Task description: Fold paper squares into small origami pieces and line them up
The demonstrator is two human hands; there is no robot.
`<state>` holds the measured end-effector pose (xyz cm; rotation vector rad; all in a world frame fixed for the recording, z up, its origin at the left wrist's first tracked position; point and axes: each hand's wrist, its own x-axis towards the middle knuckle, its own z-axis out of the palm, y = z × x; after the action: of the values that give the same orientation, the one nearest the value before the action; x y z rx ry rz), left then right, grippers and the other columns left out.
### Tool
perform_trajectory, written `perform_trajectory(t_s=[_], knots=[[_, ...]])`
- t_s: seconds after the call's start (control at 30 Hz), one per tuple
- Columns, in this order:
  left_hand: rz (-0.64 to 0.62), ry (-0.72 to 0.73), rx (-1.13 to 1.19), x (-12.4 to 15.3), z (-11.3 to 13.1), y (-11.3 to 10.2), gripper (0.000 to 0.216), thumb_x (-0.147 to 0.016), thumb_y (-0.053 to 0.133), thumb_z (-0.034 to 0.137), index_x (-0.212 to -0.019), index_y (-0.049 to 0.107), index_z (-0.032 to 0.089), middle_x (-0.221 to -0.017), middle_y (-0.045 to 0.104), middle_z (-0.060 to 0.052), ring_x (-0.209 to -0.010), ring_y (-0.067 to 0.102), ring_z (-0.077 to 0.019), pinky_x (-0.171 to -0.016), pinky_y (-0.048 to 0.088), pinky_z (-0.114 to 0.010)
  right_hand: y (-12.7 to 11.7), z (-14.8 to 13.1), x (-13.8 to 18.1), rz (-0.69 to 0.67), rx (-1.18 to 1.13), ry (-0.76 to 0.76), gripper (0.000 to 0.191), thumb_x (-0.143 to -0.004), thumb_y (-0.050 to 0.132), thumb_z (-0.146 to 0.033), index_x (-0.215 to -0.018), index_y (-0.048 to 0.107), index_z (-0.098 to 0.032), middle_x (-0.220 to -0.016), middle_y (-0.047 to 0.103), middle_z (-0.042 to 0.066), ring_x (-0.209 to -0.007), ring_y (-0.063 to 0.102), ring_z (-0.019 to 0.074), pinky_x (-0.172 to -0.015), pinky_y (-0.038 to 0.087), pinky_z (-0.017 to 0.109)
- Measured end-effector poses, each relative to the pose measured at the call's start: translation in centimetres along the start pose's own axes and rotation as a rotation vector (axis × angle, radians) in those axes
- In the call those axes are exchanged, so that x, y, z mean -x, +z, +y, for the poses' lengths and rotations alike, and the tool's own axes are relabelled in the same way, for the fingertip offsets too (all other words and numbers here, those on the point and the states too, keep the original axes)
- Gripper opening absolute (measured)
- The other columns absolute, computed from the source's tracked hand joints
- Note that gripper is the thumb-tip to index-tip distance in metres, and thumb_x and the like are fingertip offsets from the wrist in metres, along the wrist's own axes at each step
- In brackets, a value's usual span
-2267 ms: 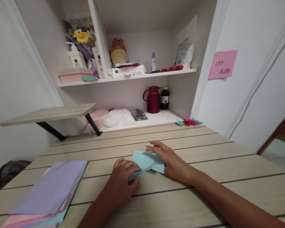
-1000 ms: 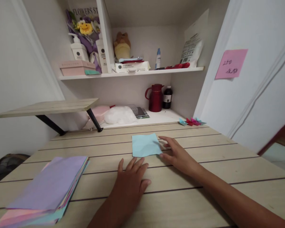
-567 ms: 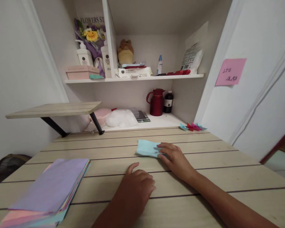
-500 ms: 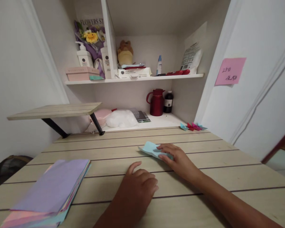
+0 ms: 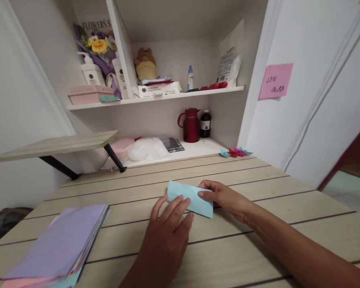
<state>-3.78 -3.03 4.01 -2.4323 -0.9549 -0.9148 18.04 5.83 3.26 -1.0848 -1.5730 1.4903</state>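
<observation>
A folded sheet of light blue paper (image 5: 195, 199) is tilted slightly above the wooden table, its long side running left to right. My right hand (image 5: 220, 196) pinches its right end, thumb on the front and fingers behind. At the lower left edge of the paper is my left hand (image 5: 169, 236), with its fingers spread and the tips at the paper's front face. Whether those fingertips press on it I cannot tell. A stack of coloured paper (image 5: 63, 240), lilac on top, lies on the table to the left of my left hand.
Small folded paper pieces (image 5: 235, 152) in blue, red and pink stand at the table's back right. A raised wooden shelf (image 5: 57, 144) on black legs is at the back left. Behind the table, a cabinet holds a red jug (image 5: 191, 126) and a dark bottle (image 5: 205, 124).
My right hand has turned the blue paper so its broad face shows. My left hand has opened its fingers and come up to the paper. The camera view has shifted slightly.
</observation>
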Motion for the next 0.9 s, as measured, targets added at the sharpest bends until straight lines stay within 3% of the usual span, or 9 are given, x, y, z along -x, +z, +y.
perform_trajectory(t_s=[0.13,0.3,0.4,0.53,0.7,0.77,0.83,0.9], knots=[[-0.131,-0.047,-0.017,0.3,-0.2,1.0,0.03,-0.091,0.045,0.012,-0.111,0.062,0.024,-0.138,0.053,-0.006,-0.134,0.041,-0.0233,-0.11,0.026,-0.054,-0.5,1.0,-0.5,0.194,0.441,-0.105,0.021,-0.075,0.061,-0.024,-0.096,0.06,-0.024,-0.093,0.067,0.003,-0.085,0.06,0.0206,-0.073,0.045,0.031],[-0.389,-0.139,-0.011,0.8,-0.4,2.6,0.034,-0.091,0.05,0.024,-0.124,0.054,0.028,-0.15,0.037,-0.004,-0.14,0.03,-0.0276,-0.11,0.022,-0.063,-0.5,1.4,-0.6,0.209,0.807,-0.166,0.023,-0.075,0.058,-0.018,-0.096,0.064,-0.026,-0.099,0.068,0.003,-0.092,0.061,0.0226,-0.084,0.044,0.036],[-0.456,-0.133,0.029,0.9,-0.5,3.1,0.039,-0.092,0.051,0.032,-0.131,0.048,0.03,-0.151,0.037,-0.002,-0.14,0.027,-0.0282,-0.11,0.018,-0.066,-0.1,1.3,-0.5,0.223,0.828,-0.184,0.022,-0.076,0.058,-0.018,-0.096,0.065,-0.025,-0.1,0.068,0.004,-0.093,0.061,0.0224,-0.085,0.045,0.036],[-0.491,-0.188,0.092,0.9,-0.6,3.1,0.039,-0.092,0.05,0.039,-0.131,0.05,0.032,-0.142,0.049,-0.003,-0.136,0.036,-0.0299,-0.11,0.015,-0.066,0.2,1.4,-0.7,0.189,0.7,-0.25,0.02,-0.08,0.056,-0.02,-0.096,0.066,-0.025,-0.1,0.067,0.003,-0.095,0.061,0.0214,-0.087,0.046,0.036],[-0.538,-0.322,0.097,0.9,-0.8,2.3,0.037,-0.092,0.049,0.042,-0.126,0.056,0.03,-0.139,0.053,-0.005,-0.13,0.044,-0.0312,-0.109,0.015,-0.067,-0.7,1.2,-0.7,0.263,0.649,-0.314,0.02,-0.082,0.055,-0.02,-0.096,0.069,-0.024,-0.125,0.052,0.009,-0.116,0.052,0.0235,-0.092,0.046,0.037],[-0.542,-0.351,0.085,0.9,-0.9,1.9,0.035,-0.091,0.05,0.04,-0.124,0.058,0.029,-0.138,0.054,-0.005,-0.129,0.045,-0.0309,-0.109,0.015,-0.067,-1.0,0.6,-0.3,0.183,0.665,-0.342,0.018,-0.085,0.054,-0.022,-0.093,0.07,-0.025,-0.129,0.05,0.008,-0.12,0.05,0.0238,-0.094,0.045,0.038],[-0.53,-0.364,0.082,0.9,-1.1,1.5,0.035,-0.091,0.051,0.039,-0.123,0.059,0.028,-0.137,0.055,-0.006,-0.129,0.046,-0.0308,-0.109,0.016,-0.067,-1.0,-0.2,0.4,-0.021,0.702,-0.386,0.016,-0.083,0.06,-0.028,-0.095,0.07,-0.028,-0.132,0.052,0.005,-0.124,0.047,0.0246,-0.102,0.039,0.041],[-0.522,-0.375,0.091,1.0,-1.3,1.4,0.034,-0.091,0.05,0.04,-0.122,0.059,0.026,-0.137,0.055,-0.007,-0.129,0.046,-0.0308,-0.109,0.016,-0.066,-0.9,-0.8,1.0,-0.2,0.769,-0.386,0.037,-0.073,0.072,-0.032,-0.109,0.066,-0.033,-0.141,0.047,0.002,-0.131,0.04,0.0278,-0.107,0.032,0.045]])
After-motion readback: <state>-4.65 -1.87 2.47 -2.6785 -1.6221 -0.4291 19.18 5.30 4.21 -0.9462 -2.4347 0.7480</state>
